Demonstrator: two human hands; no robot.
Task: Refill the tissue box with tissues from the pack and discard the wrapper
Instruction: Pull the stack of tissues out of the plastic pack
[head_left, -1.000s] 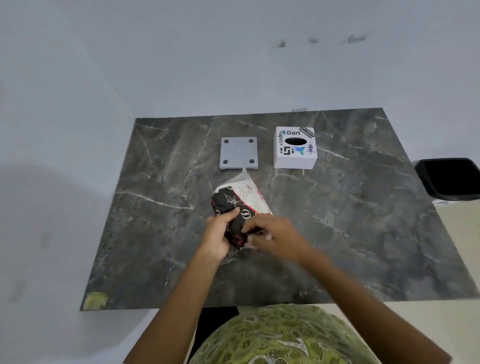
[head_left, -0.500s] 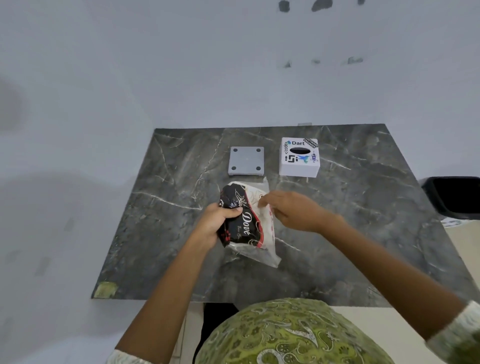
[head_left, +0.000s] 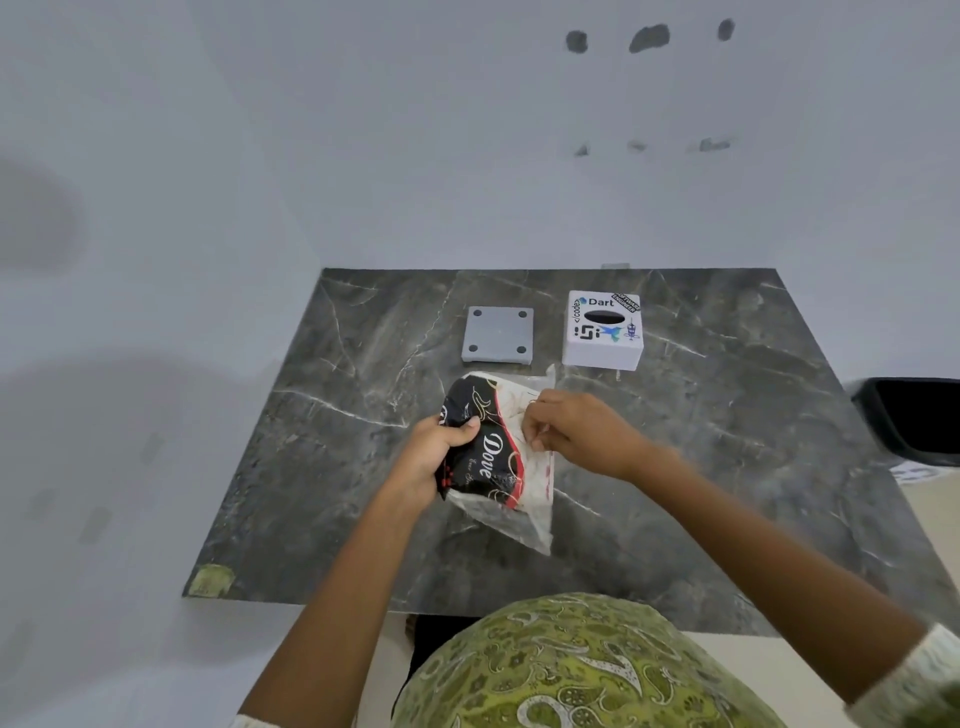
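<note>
Tissue pack, black and red with "Dove" lettering on a clear and white wrapper, held just above the dark marble table, between the two hands. Left hand clamped around the pack's black left side, thumb pressed across the top, fingers wrapped beneath. Right hand closed in a pinch on the white right edge of the wrapper, fingertips curled into the plastic. Loose clear wrapper end hanging below and nearer than both hands, tapering to a point over the tabletop.

Beyond the right hand, well apart from it, white tissue box standing on the table, dark oval slot on top, stickers reading "Dart" and "code". Beyond the left hand, beside the box and apart from it, flat grey square lid with four dark round dots at its corners. Far to the right of the right hand, off the table's edge, black bin, only partly in view. Green patterned garment nearest the camera, below both forearms.
</note>
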